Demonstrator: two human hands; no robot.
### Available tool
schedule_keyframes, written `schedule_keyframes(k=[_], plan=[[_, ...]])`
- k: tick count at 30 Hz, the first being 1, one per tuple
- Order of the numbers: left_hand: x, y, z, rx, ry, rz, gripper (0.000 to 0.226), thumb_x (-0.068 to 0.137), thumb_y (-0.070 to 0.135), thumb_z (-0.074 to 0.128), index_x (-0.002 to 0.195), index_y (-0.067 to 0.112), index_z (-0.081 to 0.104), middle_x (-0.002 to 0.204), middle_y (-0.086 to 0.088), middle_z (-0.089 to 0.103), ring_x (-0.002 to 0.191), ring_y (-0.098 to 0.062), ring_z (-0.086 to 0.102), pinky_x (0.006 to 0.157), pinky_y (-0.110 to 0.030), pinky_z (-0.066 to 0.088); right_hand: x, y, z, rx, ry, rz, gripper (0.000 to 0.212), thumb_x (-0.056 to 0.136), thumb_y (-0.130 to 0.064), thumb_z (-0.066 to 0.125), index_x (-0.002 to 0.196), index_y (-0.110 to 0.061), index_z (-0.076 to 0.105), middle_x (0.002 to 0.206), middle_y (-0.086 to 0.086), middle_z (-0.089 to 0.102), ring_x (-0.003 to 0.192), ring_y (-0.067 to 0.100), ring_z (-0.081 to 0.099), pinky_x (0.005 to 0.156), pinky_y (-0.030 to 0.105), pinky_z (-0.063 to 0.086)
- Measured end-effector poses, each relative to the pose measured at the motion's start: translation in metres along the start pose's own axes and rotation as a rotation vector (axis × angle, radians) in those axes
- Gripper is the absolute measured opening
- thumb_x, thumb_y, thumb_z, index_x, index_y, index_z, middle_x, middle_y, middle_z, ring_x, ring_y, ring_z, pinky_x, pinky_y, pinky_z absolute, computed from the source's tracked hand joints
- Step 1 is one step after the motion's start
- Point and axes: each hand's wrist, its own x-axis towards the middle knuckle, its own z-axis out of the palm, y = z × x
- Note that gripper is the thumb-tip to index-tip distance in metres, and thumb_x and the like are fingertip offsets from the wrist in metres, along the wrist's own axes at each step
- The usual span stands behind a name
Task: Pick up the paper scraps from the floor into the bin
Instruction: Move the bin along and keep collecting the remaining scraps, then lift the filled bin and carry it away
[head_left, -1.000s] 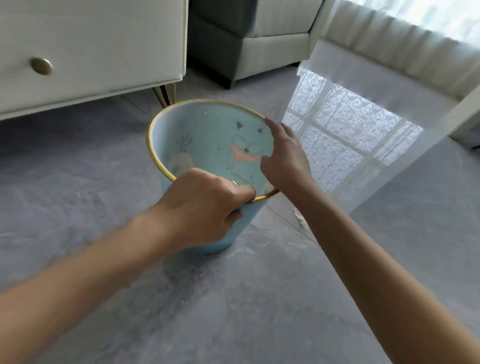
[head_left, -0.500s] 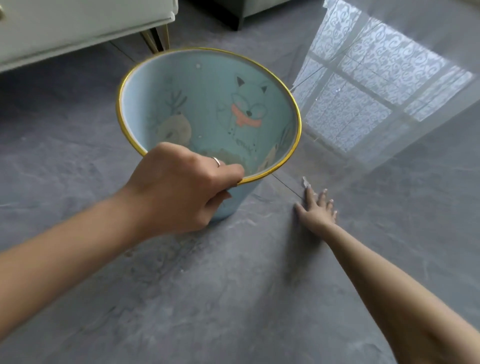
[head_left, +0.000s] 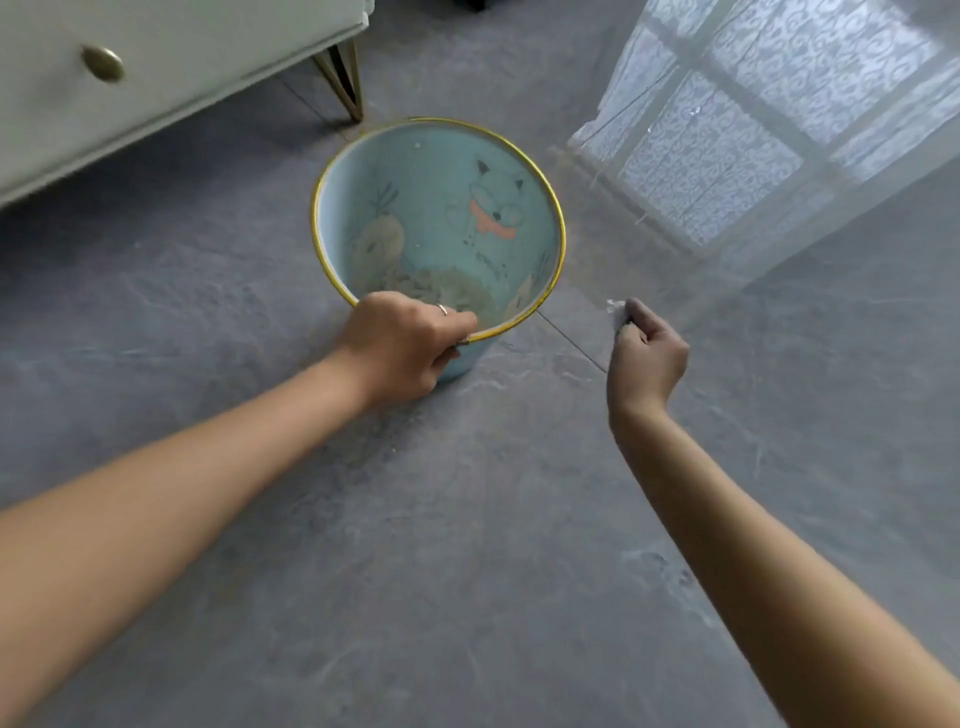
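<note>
Paper scrap (head_left: 616, 310) sits pinched in the curled fingertips of the right hand (head_left: 648, 354), above the floor (head_left: 467, 519) just right of the bin (head_left: 431, 166) (whose near rim the left hand (head_left: 408, 343) grips), and so slight a hold, or an early release, could drop it short of the gold rim.

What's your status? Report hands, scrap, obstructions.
Left hand grips bin rim. Right hand pinches paper scrap, right of bin, not yet dropped. Nothing seen between scrap and bin.
</note>
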Motion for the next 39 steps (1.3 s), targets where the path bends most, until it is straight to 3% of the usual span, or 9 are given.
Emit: schedule_keyframes(k=[3,9,13,16,19,22,27,31,39], plan=[[-0.002,0.004,-0.007,-0.033,-0.138,0.006,0.029,0.047,0.001,0.071,0.066,0.015,0.055,0.057,0.000,0.057,0.043,-0.025,0.057,0.043,-0.019,0.018,-0.014,-0.067,0.009,0.218,-0.087,-0.020,0.024,0.081,-0.003,0.055,0.096,-0.008,0.073,0.091,0.008,0.071,0.083,0.012,0.064,0.084,0.030,0.054],[-0.039,0.001,-0.041,-0.094,-0.282,0.079,0.041,0.030,-0.003,0.075,0.063,0.018,0.061,0.059,0.001,0.058,0.044,-0.019,0.059,0.039,-0.017,0.027,-0.079,-0.131,0.032,-0.124,-0.641,0.024,0.034,0.084,-0.007,0.054,0.117,-0.009,0.062,0.084,-0.005,0.070,0.086,0.016,0.063,0.076,0.014,0.048],[-0.090,0.006,-0.080,-0.113,-0.245,0.097,0.040,0.031,-0.008,0.072,0.058,0.018,0.058,0.052,0.002,0.051,0.036,-0.017,0.051,0.039,-0.016,0.025,-0.117,-0.130,0.003,-0.429,-0.591,-0.175,0.012,0.082,-0.017,0.059,0.085,-0.021,0.070,0.073,-0.005,0.071,0.082,0.007,0.060,0.073,0.024,0.044],[-0.119,0.002,-0.113,-0.128,-0.264,0.110,0.043,0.032,-0.009,0.073,0.062,0.019,0.060,0.055,0.003,0.051,0.039,-0.017,0.052,0.038,-0.018,0.029,-0.137,-0.134,-0.018,-0.504,-0.545,-0.172,0.018,0.077,-0.016,0.067,0.094,-0.018,0.061,0.094,-0.003,0.053,0.098,0.014,0.043,0.073,0.021,0.030],[-0.146,-0.007,-0.168,-0.097,-0.285,0.130,0.043,0.031,-0.008,0.065,0.064,0.020,0.061,0.056,0.005,0.052,0.042,-0.017,0.053,0.041,-0.017,0.028,-0.169,-0.166,-0.026,-0.409,-0.589,0.037,0.049,0.078,-0.006,0.063,0.121,-0.017,0.041,0.116,0.003,0.034,0.100,0.016,0.043,0.077,0.021,0.038],[-0.171,-0.013,-0.224,-0.086,-0.288,0.169,0.037,0.040,-0.007,0.056,0.065,0.020,0.060,0.057,0.004,0.052,0.044,-0.018,0.055,0.041,-0.020,0.031,-0.204,-0.208,-0.033,-0.241,-0.691,0.473,0.076,0.082,0.001,0.051,0.140,-0.027,0.011,0.119,0.007,0.044,0.083,0.020,0.058,0.055,0.030,0.057],[-0.222,-0.015,-0.331,-0.195,-0.263,0.189,0.010,0.073,0.026,0.068,0.078,0.021,0.061,0.066,0.005,0.057,0.058,-0.017,0.060,0.063,-0.026,0.045,-0.264,-0.288,-0.060,-0.161,-0.823,0.692,0.050,0.082,0.012,0.036,0.126,-0.009,0.044,0.100,0.011,0.057,0.077,0.024,0.059,0.044,0.033,0.056],[-0.281,0.000,-0.441,-0.267,-0.158,-0.151,0.054,0.079,0.064,0.044,0.111,0.025,0.062,0.119,0.000,0.055,0.121,-0.018,0.045,0.109,-0.042,0.018,-0.320,-0.377,-0.096,-0.200,-0.911,0.587,0.044,0.082,0.012,0.036,0.118,-0.010,0.049,0.095,0.010,0.058,0.072,0.022,0.060,0.042,0.028,0.053],[-0.403,0.062,-0.602,-0.686,0.066,-1.250,0.079,0.085,0.015,0.065,0.146,0.004,0.015,0.148,-0.017,0.015,0.139,-0.025,0.015,0.108,-0.022,0.012,-0.436,-0.481,-0.182,-0.420,-1.173,0.277,0.039,0.082,0.007,0.039,0.113,-0.011,0.052,0.087,0.006,0.061,0.071,0.022,0.062,0.044,0.027,0.054]])
